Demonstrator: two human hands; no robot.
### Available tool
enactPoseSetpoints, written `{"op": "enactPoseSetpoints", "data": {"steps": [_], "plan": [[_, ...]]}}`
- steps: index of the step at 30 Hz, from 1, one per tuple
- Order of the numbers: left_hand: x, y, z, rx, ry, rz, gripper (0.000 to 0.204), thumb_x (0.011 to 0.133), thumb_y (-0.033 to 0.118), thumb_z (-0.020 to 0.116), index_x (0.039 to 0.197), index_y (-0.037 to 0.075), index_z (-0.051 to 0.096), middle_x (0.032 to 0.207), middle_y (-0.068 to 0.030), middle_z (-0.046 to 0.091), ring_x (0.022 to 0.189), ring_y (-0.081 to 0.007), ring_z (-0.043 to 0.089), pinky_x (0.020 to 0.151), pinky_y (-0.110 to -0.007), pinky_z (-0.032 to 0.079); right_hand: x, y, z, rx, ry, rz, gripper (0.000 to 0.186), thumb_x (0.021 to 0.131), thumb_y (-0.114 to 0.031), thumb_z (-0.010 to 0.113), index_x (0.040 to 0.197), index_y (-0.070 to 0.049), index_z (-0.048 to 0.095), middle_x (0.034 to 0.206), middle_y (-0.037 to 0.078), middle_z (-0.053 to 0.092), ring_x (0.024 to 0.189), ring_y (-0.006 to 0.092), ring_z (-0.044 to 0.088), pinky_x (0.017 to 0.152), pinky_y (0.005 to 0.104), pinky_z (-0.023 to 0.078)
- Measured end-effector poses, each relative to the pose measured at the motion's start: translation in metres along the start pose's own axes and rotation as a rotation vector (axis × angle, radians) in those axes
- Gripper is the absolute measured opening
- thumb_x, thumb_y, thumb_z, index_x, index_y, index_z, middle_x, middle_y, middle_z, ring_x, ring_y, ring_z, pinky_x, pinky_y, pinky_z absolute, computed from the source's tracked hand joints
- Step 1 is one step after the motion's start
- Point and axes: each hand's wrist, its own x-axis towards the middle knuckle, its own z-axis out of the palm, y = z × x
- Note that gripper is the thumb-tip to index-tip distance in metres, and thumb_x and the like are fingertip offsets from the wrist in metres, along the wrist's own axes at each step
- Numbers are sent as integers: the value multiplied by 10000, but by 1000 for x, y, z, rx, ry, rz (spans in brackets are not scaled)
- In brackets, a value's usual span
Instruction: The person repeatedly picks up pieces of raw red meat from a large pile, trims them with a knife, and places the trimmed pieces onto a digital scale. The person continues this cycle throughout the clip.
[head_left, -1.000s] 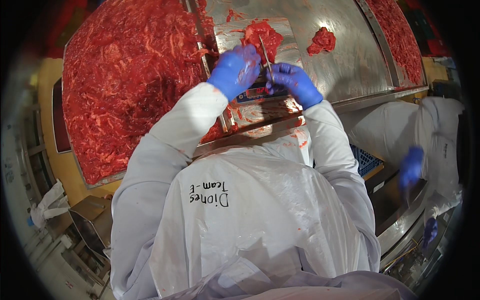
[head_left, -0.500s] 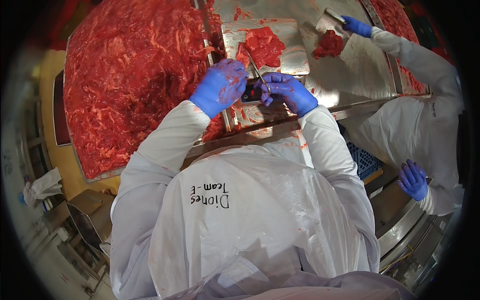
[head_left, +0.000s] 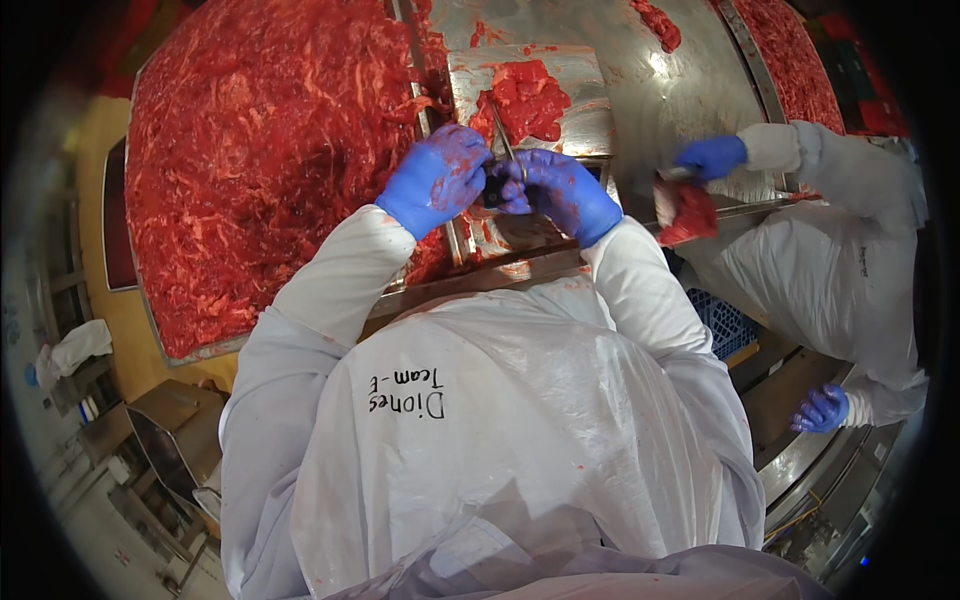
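We held a slim metal tool (head_left: 504,138), perhaps scissors, in our right hand (head_left: 562,192), tip pointing away so it could reach the red meat (head_left: 530,100) lying on the steel plate (head_left: 588,112). Our left hand (head_left: 435,178) curled nearby; we could not tell whether it gripped anything.

A thin metal tool (head_left: 504,133) is held in the right hand (head_left: 566,190) at one o'clock; the left hand (head_left: 435,178) is curled near eleven. Meat (head_left: 530,100) is laid on a plate (head_left: 588,105) at twelve; a red heap (head_left: 270,170) is spread at ten.
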Motion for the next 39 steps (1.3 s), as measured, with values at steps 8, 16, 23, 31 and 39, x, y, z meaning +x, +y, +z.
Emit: {"op": "enactPoseSetpoints", "data": {"steps": [8, 16, 23, 31, 39], "plan": [[-45, -19, -8, -24, -1, -156, 185, 862, 134, 707, 1034, 64, 712, 1024, -158, 676, 995, -377, 660, 898, -480, 555, 27, 14, -11, -112, -42, 82, 228, 1010, -173, 707, 1123, 25, 710, 893, 78, 713, 774, 173, 686, 733, 312, 572], [-146, -98, -13, 99, -128, -600, 338, 882, 200, 710, 1194, 71, 733, 1212, -157, 703, 1114, -381, 666, 985, -475, 548, -59, 42, -38, -801, -260, -7, 251, 945, -110, 790, 1173, -19, 739, 1090, 77, 737, 970, 185, 708, 911, 306, 567], [21, -69, -12, 33, 340, -386, 643, 943, 103, 650, 1561, 73, 476, 1521, -242, 536, 1405, -395, 535, 1200, -438, 423, -67, -43, -95, -895, 112, -131, 261, 914, 26, 708, 1169, -32, 708, 1023, 41, 729, 935, 121, 662, 887, 285, 534], [63, -12, -7, -705, 18, -247, 666, 874, 79, 590, 1538, 104, 535, 1447, -235, 631, 1366, -351, 605, 1134, -409, 495, -6, -28, -39, -499, 141, -458, 265, 951, -68, 746, 1206, -22, 693, 1099, 59, 736, 1039, 146, 701, 987, 317, 534], [19, 22, -3, 31, -18, -51, 271, 857, 161, 765, 1116, 84, 759, 1150, -106, 686, 1053, -342, 674, 916, -453, 569, -70, 7, -77, -404, -64, 52, 423, 987, -210, 750, 1331, 17, 660, 1117, 92, 737, 1061, 188, 711, 989, 351, 569]]}}
